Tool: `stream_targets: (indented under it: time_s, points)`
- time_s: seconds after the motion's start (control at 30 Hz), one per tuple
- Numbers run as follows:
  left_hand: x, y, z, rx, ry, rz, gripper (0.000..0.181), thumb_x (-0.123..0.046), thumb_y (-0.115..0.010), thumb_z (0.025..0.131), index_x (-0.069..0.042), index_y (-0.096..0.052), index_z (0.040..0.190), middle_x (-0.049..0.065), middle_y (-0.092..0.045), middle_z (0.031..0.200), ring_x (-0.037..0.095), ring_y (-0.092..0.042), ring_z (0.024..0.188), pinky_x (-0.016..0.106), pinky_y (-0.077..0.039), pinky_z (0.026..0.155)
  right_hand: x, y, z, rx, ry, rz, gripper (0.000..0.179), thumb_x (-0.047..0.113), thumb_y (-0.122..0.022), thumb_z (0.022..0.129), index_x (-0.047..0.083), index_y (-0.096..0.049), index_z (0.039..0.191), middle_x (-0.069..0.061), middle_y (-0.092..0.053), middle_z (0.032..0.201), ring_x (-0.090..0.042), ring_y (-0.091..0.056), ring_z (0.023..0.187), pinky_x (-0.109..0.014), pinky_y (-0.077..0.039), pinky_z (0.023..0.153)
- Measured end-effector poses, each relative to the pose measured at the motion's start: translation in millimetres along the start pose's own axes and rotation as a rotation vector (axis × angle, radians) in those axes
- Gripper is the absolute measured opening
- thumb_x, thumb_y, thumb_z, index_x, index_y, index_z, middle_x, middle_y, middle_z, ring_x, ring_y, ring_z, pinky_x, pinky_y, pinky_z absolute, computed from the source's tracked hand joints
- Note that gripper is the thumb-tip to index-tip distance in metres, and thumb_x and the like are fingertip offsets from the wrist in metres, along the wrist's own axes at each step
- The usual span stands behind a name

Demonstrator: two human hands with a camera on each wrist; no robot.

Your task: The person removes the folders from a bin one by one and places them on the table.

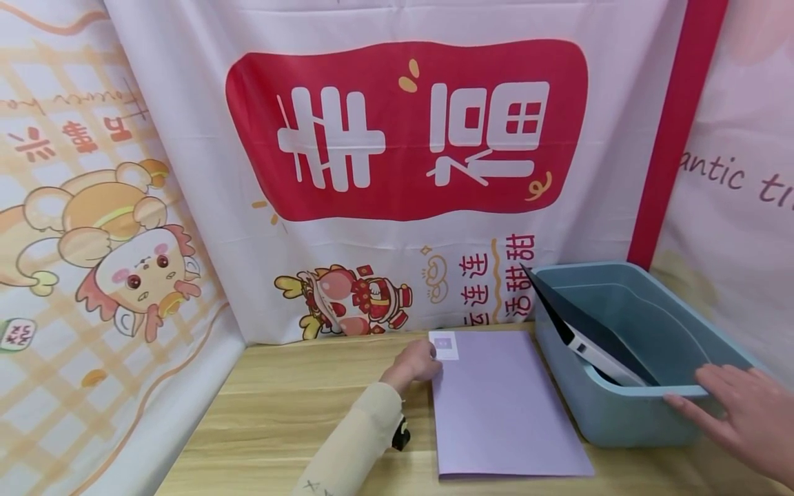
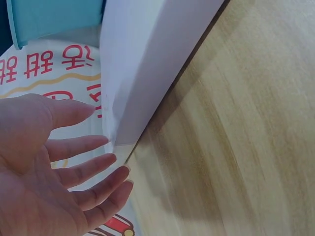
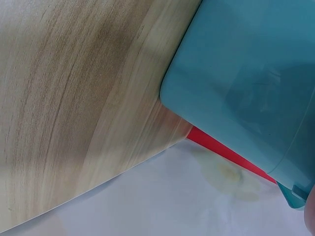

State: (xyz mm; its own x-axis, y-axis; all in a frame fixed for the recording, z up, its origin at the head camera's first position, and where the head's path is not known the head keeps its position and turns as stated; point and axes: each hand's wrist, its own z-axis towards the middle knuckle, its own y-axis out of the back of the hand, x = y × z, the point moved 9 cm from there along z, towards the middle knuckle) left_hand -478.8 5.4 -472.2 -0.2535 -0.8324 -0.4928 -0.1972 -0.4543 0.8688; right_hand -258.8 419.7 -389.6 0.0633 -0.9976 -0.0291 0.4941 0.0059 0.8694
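A flat light-purple file folder (image 1: 496, 406) with a white label (image 1: 444, 346) at its far left corner lies on the table. My left hand (image 1: 414, 362) is at the folder's left edge near that label. In the left wrist view the left hand (image 2: 54, 167) has its fingers spread and fairly straight, the fingertips right at the folder's (image 2: 147, 64) edge. My right hand (image 1: 741, 413) holds the near right rim of a blue-grey plastic bin (image 1: 639, 420), thumb outside and fingers over the top. Only a sliver of that hand (image 3: 310, 211) shows in the right wrist view.
Inside the bin leans a dark folder (image 1: 577, 310) with a white edge piece (image 1: 604, 362), jutting over the left rim. The wood-grain table (image 1: 298, 413) extends to the left. Printed cloth (image 1: 403, 131) hangs behind and at both sides.
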Motion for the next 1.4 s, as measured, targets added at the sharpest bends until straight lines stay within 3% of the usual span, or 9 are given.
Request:
stream_targets:
  time_s: [0.2, 0.5, 0.77, 1.0, 1.2, 1.4]
  points:
    - [-7.9, 5.8, -7.2, -0.01, -0.037, 0.021, 0.032, -0.021, -0.072, 0.091, -0.002, -0.07, 0.117, 0.014, -0.07, 0.116, 0.03, -0.064, 0.105, 0.047, -0.054, 0.093, -0.3, -0.9, -1.4, -0.003, -0.002, 0.007, 0.048, 0.06, -0.07, 0.087, 0.017, -0.051, 0.076, 0.001, -0.052, 0.072, -0.02, -0.048, 0.067, -0.053, -0.05, 0.071]
    - [-35.9, 17.8, -18.6, -0.058, -0.172, 0.037, 0.028, -0.025, -0.07, 0.095, -0.007, -0.071, 0.117, 0.009, -0.07, 0.123, 0.028, -0.065, 0.115, 0.043, -0.054, 0.097, 2.8, 1.1, -0.5, -0.031, 0.02, 0.01, 0.048, 0.059, -0.072, 0.087, 0.018, -0.049, 0.076, 0.003, -0.05, 0.071, -0.018, -0.046, 0.065, -0.051, -0.049, 0.07]
    - [-69.2, 25.3, -31.2, -0.07, -0.293, -0.122, 0.027, -0.021, -0.069, 0.096, -0.004, -0.07, 0.117, 0.011, -0.072, 0.115, 0.024, -0.068, 0.1, 0.032, -0.056, 0.086, 3.5, 0.9, 2.3, -0.008, 0.019, 0.003, 0.049, 0.06, -0.07, 0.088, 0.017, -0.05, 0.076, 0.001, -0.052, 0.072, -0.019, -0.047, 0.065, -0.051, -0.049, 0.071]
    - [-84.5, 28.8, -37.5, -0.1, -0.316, -0.265, 0.028, -0.016, -0.069, 0.096, -0.003, -0.067, 0.121, 0.011, -0.07, 0.117, 0.019, -0.067, 0.097, 0.025, -0.056, 0.08, 4.6, -0.1, 3.0, -0.004, 0.029, -0.008, 0.05, 0.06, -0.07, 0.088, 0.017, -0.048, 0.075, 0.002, -0.046, 0.07, -0.015, -0.042, 0.063, -0.041, -0.04, 0.062]
    - [-90.7, 28.1, -42.3, -0.125, -0.302, -0.368, 0.03, -0.014, -0.07, 0.094, -0.004, -0.067, 0.122, 0.011, -0.07, 0.117, 0.021, -0.067, 0.098, 0.025, -0.056, 0.08, 2.9, -0.3, 2.3, -0.007, 0.022, 0.009, 0.049, 0.059, -0.071, 0.088, 0.016, -0.051, 0.076, 0.002, -0.051, 0.072, -0.018, -0.046, 0.064, -0.049, -0.048, 0.069]
    - [-103.2, 28.3, -48.5, -0.167, -0.312, -0.486, 0.027, -0.012, -0.07, 0.093, -0.007, -0.068, 0.12, 0.01, -0.071, 0.115, 0.019, -0.068, 0.096, 0.023, -0.055, 0.078, -0.5, -0.8, -0.5, -0.021, 0.008, 0.007, 0.05, 0.058, -0.073, 0.086, 0.013, -0.054, 0.077, 0.001, -0.052, 0.072, -0.02, -0.047, 0.066, -0.046, -0.043, 0.066]
